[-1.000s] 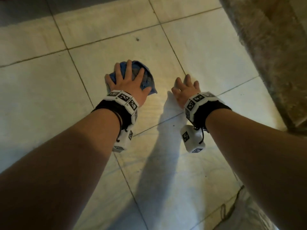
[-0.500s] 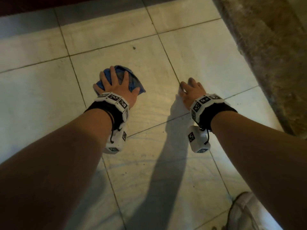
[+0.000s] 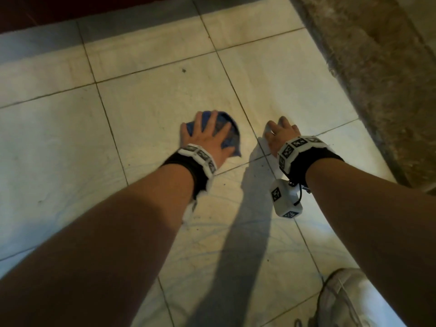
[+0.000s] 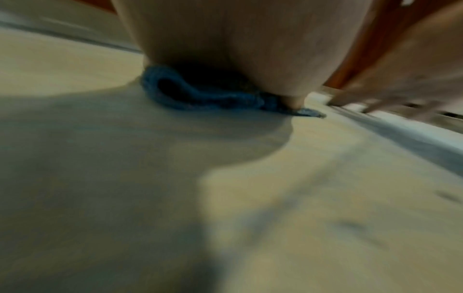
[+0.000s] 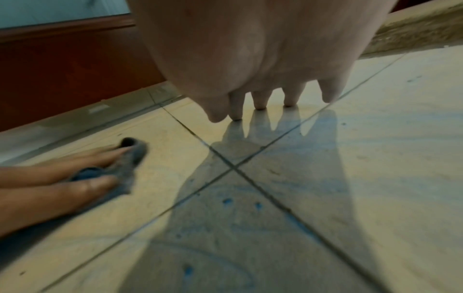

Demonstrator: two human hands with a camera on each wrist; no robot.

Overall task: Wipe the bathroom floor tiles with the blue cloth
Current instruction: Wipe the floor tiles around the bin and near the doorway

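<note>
The crumpled blue cloth [image 3: 232, 138] lies on the pale floor tiles [image 3: 153, 102], just left of a grout crossing. My left hand [image 3: 207, 135] presses flat on it with spread, straight fingers; the left wrist view shows the cloth [image 4: 200, 97] squeezed under the palm [image 4: 238, 39]. My right hand [image 3: 280, 133] holds nothing and props on the tile to the cloth's right, its straight fingertips [image 5: 260, 103] touching the floor. In the right wrist view the cloth [image 5: 122, 168] pokes out from under the left hand's fingers [image 5: 62, 178].
A rough brownish stone curb [image 3: 377, 79] borders the tiles on the right. A dark red-brown threshold [image 3: 70, 8] runs along the far edge. My white shoe [image 3: 349, 300] stands at the lower right. A dark speck [image 3: 183, 71] sits on the tile beyond the cloth.
My left hand slid the cloth left, then back right towards the right hand. The right hand stayed planted on the tile. The shoe has come into view.
</note>
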